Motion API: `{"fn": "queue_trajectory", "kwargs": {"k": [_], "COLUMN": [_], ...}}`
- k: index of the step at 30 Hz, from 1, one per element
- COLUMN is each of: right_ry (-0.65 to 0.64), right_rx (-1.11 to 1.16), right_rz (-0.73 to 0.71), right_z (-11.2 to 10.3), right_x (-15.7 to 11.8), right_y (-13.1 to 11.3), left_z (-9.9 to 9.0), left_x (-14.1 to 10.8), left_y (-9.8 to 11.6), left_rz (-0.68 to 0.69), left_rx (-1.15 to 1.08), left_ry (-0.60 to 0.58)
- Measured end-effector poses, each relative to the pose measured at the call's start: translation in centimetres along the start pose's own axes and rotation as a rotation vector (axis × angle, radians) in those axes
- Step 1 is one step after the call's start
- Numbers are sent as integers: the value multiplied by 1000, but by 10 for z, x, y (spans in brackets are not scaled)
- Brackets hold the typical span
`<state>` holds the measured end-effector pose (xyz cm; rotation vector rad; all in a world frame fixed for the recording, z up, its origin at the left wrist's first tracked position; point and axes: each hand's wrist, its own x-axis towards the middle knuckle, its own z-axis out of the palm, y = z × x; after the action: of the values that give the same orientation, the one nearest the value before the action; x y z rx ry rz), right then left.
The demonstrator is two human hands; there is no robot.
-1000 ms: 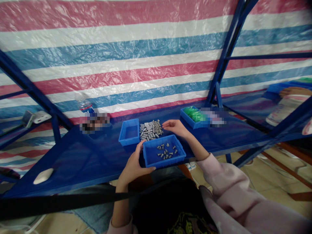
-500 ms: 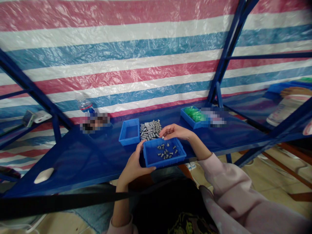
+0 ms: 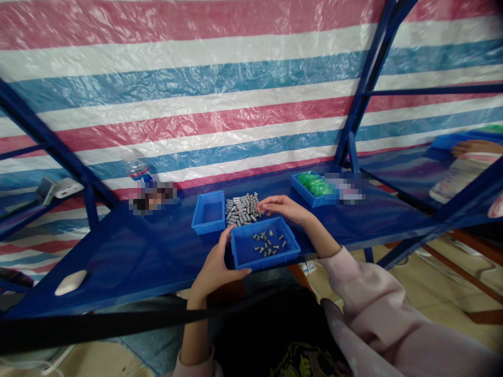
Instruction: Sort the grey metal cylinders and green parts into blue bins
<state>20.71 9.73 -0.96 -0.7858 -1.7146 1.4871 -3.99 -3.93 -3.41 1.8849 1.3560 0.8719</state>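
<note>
My left hand (image 3: 216, 264) grips the left end of a blue bin (image 3: 245, 259) at the table's front edge, thumb along the near side, fingers at the far left corner. Several small screws (image 3: 268, 245) lie scattered in that bin. Just beyond it, my right hand (image 3: 281, 208) has its fingertips together at the right edge of a pile of metal cylinders and screws (image 3: 241, 209); whatever is between them is too small to make out. A second blue bin (image 3: 209, 212), with nothing visible inside, stands left of the pile.
A blue bin of green pieces (image 3: 312, 186) stands at the back right, beside a blurred patch. A bottle (image 3: 137, 170) is at the back left, a white object (image 3: 70, 283) at the front left. Another person's hand (image 3: 477, 147) shows far right.
My right hand has moved slightly up and away from the front bin, to the pile's right edge. The small piece seen under its fingers no longer shows. My left hand has not moved.
</note>
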Motion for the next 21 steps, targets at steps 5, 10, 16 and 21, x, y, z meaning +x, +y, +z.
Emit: {"fn": "queue_trajectory", "kwargs": {"k": [5,10,16,21], "right_ry": [84,24,12,101], "right_rx": [-87,-99,-203,-422], "right_rz": [37,83,63,-28], "right_z": [-4,-7,-9,-10], "right_x": [5,8,11,13], "right_y": [11,18,26,28], "left_z": [0,0,-2,-2], "left_x": [0,0,0,-1], "left_y": [0,0,2,3], "left_rz": [5,8,7,2], "left_rx": [-3,6,2,-12], "left_ry": [-4,-9,-22,-20]}}
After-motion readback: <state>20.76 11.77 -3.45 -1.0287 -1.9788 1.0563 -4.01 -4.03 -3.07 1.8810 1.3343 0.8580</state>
